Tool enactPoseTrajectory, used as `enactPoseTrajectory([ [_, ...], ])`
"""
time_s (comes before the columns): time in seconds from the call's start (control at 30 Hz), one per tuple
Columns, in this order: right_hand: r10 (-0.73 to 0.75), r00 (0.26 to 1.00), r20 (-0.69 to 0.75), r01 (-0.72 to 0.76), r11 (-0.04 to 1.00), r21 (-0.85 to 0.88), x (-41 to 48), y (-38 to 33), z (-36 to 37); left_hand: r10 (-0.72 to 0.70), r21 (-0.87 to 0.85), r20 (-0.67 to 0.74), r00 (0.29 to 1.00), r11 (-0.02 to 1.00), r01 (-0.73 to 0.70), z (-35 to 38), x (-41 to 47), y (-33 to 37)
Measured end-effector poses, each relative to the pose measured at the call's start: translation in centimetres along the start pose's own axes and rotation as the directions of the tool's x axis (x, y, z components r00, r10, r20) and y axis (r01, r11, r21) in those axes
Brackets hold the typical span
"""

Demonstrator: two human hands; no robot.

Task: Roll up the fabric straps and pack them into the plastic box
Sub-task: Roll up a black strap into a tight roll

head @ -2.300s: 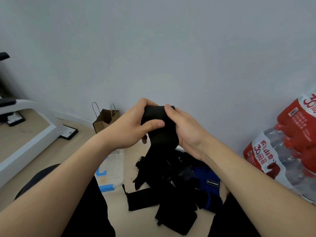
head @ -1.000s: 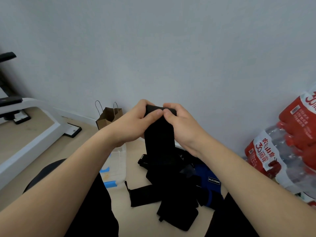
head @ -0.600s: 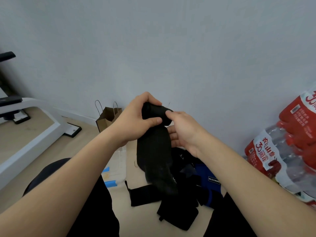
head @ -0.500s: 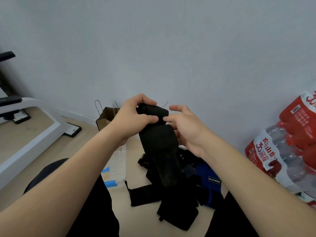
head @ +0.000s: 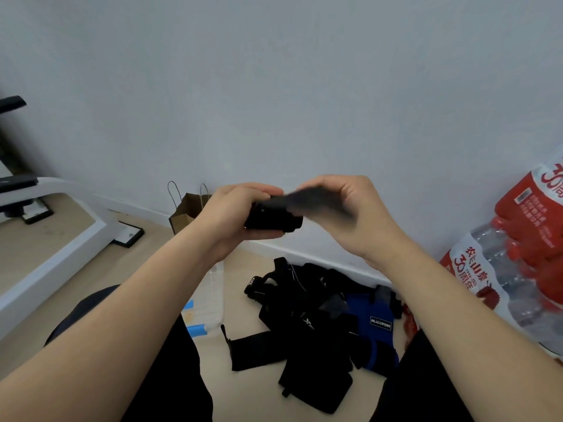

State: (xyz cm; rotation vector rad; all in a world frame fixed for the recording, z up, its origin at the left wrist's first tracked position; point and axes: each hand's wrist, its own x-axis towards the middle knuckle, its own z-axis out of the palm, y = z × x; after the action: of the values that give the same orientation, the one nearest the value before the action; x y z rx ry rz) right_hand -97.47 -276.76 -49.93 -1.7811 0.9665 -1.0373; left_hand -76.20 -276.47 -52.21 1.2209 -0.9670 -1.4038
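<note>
My left hand (head: 231, 214) clamps strap roll (head: 274, 220); right hand (head: 356, 214) pinches blurred strap tail (head: 316, 198). Soft, light, likely springs loose.

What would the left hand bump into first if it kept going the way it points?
Probably the right hand. The left hand, gripping the rolled strap, points across toward it, with only the strap's blurred loose end between them. Depth is hard to judge from one view.

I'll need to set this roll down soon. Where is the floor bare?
Bare floor lies between the plastic box and the strap pile, and left of the box toward the white frame. Crowded from the pile to the water bottles.
</note>
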Motion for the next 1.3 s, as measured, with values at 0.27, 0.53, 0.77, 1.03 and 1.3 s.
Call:
enactPoseTrajectory([
  [0.27, 0.020, 0.982, -0.190, -0.035, 0.996, -0.079, 0.7, 0.5, 0.5, -0.071, 0.005, -0.047, 0.996, 0.997, 0.071, 1.3, -0.7, 0.0],
  [0.53, 0.168, 0.960, -0.222, -0.144, 0.982, 0.119, 0.9, 0.4, 0.1, 0.014, 0.128, -0.125, 0.992, 0.992, 0.003, 0.3, -0.2, 0.1],
  [0.77, -0.060, 0.948, -0.312, 0.005, 0.985, -0.173, 1.6, 0.6, 0.4, 0.032, 0.334, 0.141, 0.989, 0.939, -0.078, 0.8, -1.0, -0.2],
  [1.03, 0.083, 0.926, -0.369, -0.241, 0.881, -0.407, 2.8, 2.6, 0.7, -0.020, 0.162, 0.296, 0.955, 0.986, -0.029, 2.1, -1.9, -0.3],
  [1.3, 0.561, 0.814, -0.153, -0.561, 0.826, 0.045, 2.9, 3.4, 1.0, 0.223, 0.354, 0.084, 0.971, 0.905, -0.238, 2.4, -1.9, -0.8],
])
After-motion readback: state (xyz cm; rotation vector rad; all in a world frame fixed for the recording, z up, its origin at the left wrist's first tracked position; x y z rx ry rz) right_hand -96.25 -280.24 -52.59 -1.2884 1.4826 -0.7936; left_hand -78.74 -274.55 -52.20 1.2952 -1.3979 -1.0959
